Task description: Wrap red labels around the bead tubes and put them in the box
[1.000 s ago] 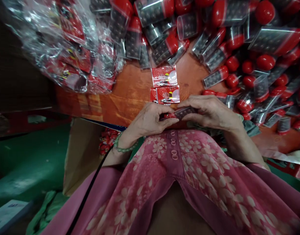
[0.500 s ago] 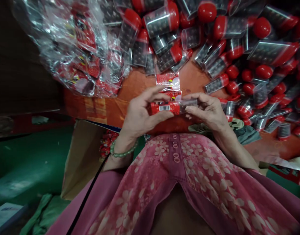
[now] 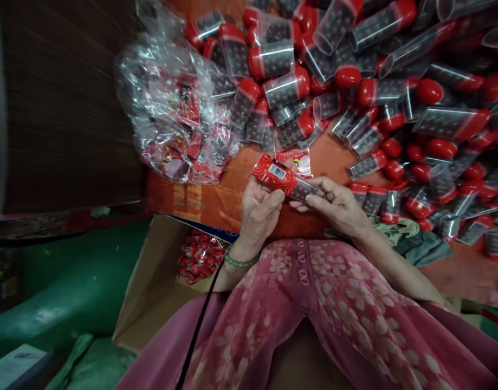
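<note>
Orange tabletop (image 3: 334, 162) — left hand (image 3: 260, 210) pinching red barcoded wrapper (image 3: 273, 173), right hand (image 3: 340, 207) pinching clear dotted tube (image 3: 304, 188)

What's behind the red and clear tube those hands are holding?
Behind the red and clear plastic tube, a shiny red printed wrapper lies on the orange tabletop. The tube and bare left hand hide the rest.

We see a glossy plastic wrapper (image 3: 269, 172) — and a clear, shiny plastic tube (image 3: 303, 189). The box (image 3: 145, 292) looks matt cardboard.
</note>
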